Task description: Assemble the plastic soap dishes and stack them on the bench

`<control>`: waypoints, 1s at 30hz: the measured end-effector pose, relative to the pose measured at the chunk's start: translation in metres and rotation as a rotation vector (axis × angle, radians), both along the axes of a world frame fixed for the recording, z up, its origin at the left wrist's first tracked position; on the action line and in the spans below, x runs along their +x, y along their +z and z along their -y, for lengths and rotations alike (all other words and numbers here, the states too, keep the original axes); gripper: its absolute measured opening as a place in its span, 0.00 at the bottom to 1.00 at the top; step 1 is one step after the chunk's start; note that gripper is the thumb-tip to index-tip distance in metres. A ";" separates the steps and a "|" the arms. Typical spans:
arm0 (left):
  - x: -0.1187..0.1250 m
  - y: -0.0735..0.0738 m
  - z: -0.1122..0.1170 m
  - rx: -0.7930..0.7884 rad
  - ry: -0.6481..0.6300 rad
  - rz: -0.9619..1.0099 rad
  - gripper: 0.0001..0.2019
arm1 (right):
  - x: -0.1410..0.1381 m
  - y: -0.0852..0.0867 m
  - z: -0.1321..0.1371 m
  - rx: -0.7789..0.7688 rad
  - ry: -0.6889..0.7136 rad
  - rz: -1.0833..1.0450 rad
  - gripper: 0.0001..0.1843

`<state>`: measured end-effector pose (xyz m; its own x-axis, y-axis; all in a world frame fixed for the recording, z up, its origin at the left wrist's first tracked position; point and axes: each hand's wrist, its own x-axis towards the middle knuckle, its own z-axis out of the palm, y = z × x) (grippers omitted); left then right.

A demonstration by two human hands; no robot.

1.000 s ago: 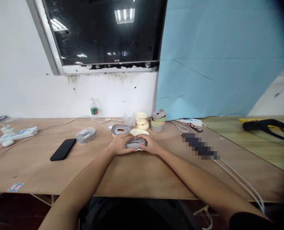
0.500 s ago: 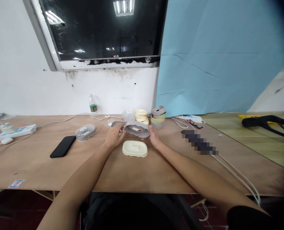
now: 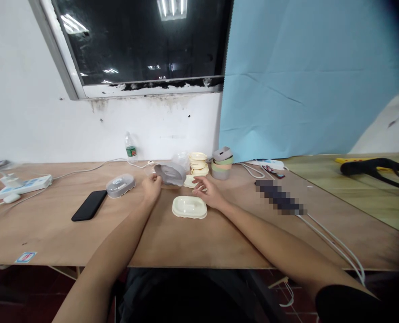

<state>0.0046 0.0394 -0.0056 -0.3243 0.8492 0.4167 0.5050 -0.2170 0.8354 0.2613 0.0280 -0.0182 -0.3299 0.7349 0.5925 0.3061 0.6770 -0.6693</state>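
Observation:
My left hand (image 3: 151, 187) has its fingers on the near left rim of a grey oval lid (image 3: 170, 174), which sits tilted on a tan piece (image 3: 167, 186). My right hand (image 3: 208, 192) is apart from the lid, its fingertips reaching a flat cream oval piece (image 3: 190, 181). A cream oval tray (image 3: 189, 207) lies on the plywood table (image 3: 172, 242) between and just nearer than my hands, touched by neither.
Behind my hands stand a stack of cream rings (image 3: 198, 163), a stack of coloured rings (image 3: 222, 169) and a clear plastic piece (image 3: 181, 160). To the left lie a clear lidded box (image 3: 120, 185), a black phone (image 3: 90, 205) and a power strip (image 3: 24, 183). Cables run along the table.
The grey lid has moved left and down from between my hands onto the tan piece. My right hand has let go of it and now reaches the cream piece.

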 end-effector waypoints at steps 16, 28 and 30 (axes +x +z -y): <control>-0.028 -0.018 -0.025 -0.055 0.068 -0.056 0.21 | 0.005 0.006 0.004 0.224 -0.019 0.322 0.13; -0.018 -0.015 -0.016 -0.007 0.127 -0.270 0.27 | 0.000 0.010 0.005 0.155 0.181 0.556 0.27; -0.014 -0.014 -0.011 -0.016 0.097 -0.342 0.28 | 0.000 0.008 0.004 0.158 0.157 0.544 0.24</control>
